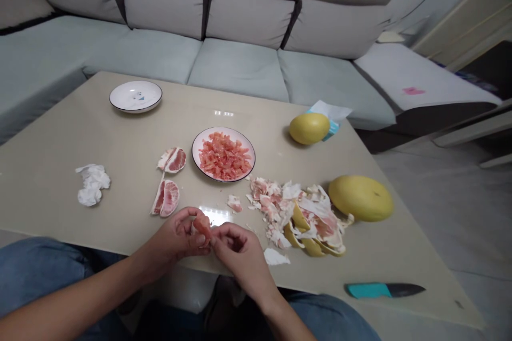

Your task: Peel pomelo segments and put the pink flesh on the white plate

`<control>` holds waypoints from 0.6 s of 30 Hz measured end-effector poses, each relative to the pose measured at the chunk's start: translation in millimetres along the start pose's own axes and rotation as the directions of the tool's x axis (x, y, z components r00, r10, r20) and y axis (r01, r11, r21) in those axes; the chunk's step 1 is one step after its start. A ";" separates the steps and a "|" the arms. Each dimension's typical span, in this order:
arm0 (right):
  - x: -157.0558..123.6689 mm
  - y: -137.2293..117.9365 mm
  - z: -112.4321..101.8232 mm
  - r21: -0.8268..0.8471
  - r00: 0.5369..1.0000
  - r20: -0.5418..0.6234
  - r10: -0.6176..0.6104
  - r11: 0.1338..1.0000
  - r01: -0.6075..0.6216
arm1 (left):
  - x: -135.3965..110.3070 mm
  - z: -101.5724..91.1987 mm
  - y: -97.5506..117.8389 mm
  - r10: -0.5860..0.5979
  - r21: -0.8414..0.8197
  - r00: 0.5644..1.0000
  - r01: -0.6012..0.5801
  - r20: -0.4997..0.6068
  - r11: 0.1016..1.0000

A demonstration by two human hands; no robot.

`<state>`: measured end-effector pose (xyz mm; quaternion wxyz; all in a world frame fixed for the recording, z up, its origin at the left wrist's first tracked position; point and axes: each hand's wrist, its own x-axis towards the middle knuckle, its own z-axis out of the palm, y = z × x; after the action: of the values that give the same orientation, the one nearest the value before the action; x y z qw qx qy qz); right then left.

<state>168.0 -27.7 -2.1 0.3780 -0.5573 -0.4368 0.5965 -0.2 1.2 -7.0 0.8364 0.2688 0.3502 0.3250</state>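
My left hand [182, 240] is closed around a pomelo segment [201, 225], its pink flesh showing between thumb and fingers. Against the right side of that segment, the fingertips of my right hand [240, 253] are pinched together; what they grip is too small to make out. Beyond my hands, a dark-rimmed plate [194, 157] carries a heap of pink pomelo pulp [224, 155]. Left of the plate lie pomelo pieces with membrane on them, one farther piece [176, 160] and one nearer piece [167, 198]. A scrap of peel [234, 203] lies just past my fingers.
Pomelo peels and membranes [300, 213] are piled to the right. Two yellow pomelos, one nearer [360, 198] and one farther [309, 128], a tissue pack [331, 117], a teal-handled knife [384, 290], crumpled tissue [93, 184] and another plate [136, 97] are on the table. A sofa [236, 64] stands behind.
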 end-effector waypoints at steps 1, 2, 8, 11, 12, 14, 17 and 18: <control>-0.3 0.1 -0.6 -0.021 1.000 0.000 -0.010 1.000 0.010 | 0.3 0.1 -1.0 0.006 -0.001 1.000 -0.006 -0.005 1.000; -0.8 0.1 -0.9 -0.040 1.000 0.002 -0.022 0.999 0.022 | 0.4 0.3 -2.0 0.008 -0.007 1.000 -0.008 -0.011 1.000; -6.5 -4.7 3.8 -0.211 0.983 -0.067 -0.173 0.965 0.155 | -1.9 2.1 -3.0 -0.018 -0.040 0.998 0.020 0.060 0.999; -8.8 -6.6 6.6 -0.314 0.941 -0.103 -0.323 0.908 0.277 | -2.0 1.0 -1.1 -0.045 -0.013 0.992 0.047 0.116 0.999; -8.9 -6.5 6.9 -0.337 0.929 -0.104 -0.356 0.891 0.303 | -1.7 0.2 -0.5 -0.057 -0.005 0.990 0.058 0.129 0.998; -8.2 -5.8 6.4 -0.361 0.915 -0.099 -0.391 0.871 0.333 | -0.7 -1.7 0.3 -0.078 0.004 0.985 0.078 0.154 0.997; -5.2 -4.9 2.9 -0.369 0.912 -0.096 -0.399 0.865 0.340 | 0.5 -4.8 1.0 -0.096 -0.004 0.983 0.098 0.157 0.995; -4.1 -5.2 1.3 -0.367 0.914 -0.101 -0.392 0.869 0.332 | 0.8 -5.5 1.3 -0.109 -0.013 0.982 0.112 0.155 0.994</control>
<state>167.0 -29.9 4.1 0.4170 -0.5717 -0.5962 0.3792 -4.5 3.8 -9.8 0.8805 0.2644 0.2953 0.2600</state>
